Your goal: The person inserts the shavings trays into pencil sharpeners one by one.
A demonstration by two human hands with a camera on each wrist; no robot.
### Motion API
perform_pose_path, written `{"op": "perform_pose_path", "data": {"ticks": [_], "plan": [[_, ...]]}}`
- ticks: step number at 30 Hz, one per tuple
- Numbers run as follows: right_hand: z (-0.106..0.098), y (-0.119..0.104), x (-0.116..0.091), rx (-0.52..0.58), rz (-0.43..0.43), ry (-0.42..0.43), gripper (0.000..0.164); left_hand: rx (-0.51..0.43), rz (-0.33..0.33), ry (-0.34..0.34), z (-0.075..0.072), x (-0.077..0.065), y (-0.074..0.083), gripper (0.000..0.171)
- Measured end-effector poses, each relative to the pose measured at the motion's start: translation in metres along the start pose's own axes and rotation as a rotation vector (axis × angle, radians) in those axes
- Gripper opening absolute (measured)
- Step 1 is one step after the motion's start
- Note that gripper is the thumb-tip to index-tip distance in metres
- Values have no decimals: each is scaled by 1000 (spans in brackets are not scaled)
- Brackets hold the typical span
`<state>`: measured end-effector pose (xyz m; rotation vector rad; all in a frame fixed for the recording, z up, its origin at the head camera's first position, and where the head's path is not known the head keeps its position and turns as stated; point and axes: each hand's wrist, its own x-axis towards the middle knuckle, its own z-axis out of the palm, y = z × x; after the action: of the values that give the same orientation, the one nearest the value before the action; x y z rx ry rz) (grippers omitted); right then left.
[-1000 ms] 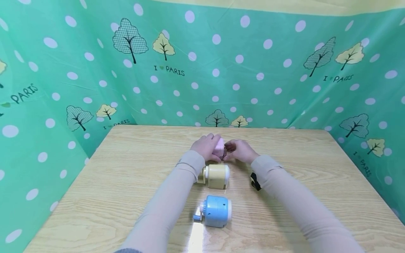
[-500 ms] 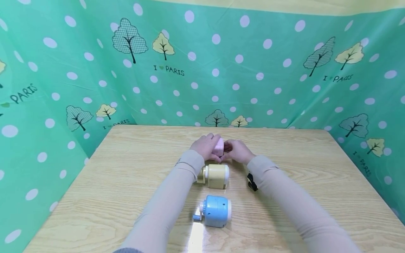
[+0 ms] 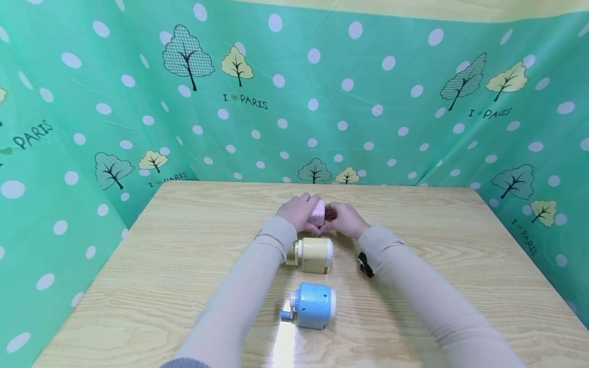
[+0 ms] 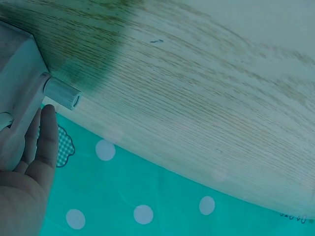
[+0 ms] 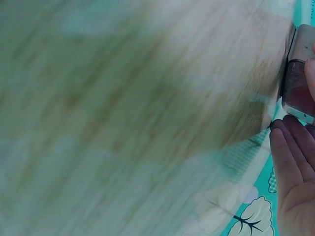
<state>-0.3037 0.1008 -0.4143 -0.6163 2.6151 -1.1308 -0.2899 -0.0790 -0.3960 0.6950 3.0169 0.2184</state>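
Observation:
A pink pencil sharpener [image 3: 317, 213] stands near the back of the table, between both hands. My left hand [image 3: 296, 213] grips its body from the left, fingers over the top and thumb at the near side. In the left wrist view its crank handle [image 4: 61, 93] sticks out beside the left fingers [image 4: 47, 130]. My right hand [image 3: 347, 221] holds the sharpener's right end, thumb in front and fingers behind. The right wrist view shows that end with a dark see-through part [image 5: 298, 88], the right fingers [image 5: 285, 152] just below it.
Closer to me lie a yellow crank sharpener [image 3: 315, 255] and a blue one [image 3: 315, 305], in line with the pink one. The wooden table [image 3: 184, 255] is bordered by a green dotted cloth [image 3: 294, 102] at the back and sides. A black device [image 3: 365, 266] sits under the right wrist.
My right hand has moved slightly left against the pink sharpener. The dark part that showed between that hand and the pink body is now hidden in the head view. The left hand stays put.

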Motion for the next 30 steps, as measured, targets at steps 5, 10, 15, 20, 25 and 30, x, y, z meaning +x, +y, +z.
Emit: {"op": "perform_pose_path", "data": {"ticks": [5, 10, 15, 20, 25, 30], "plan": [[1, 0, -1, -11, 10, 2, 58, 23, 7, 1, 1, 2, 0, 96], [3, 0, -2, -1, 37, 2, 60, 39, 13, -4, 0, 2, 1, 97], [3, 1, -3, 25, 40, 3, 59, 66, 11, -7, -1, 1, 2, 100], [4, 2, -3, 82, 54, -4, 63, 72, 13, -4, -1, -1, 2, 105], [3, 1, -5, 129, 76, -34, 72, 66, 24, 28, 2, -1, 0, 107], [-4, 1, -8, 141, 65, -60, 76, 43, 34, 40, -3, -1, -1, 111]]}}
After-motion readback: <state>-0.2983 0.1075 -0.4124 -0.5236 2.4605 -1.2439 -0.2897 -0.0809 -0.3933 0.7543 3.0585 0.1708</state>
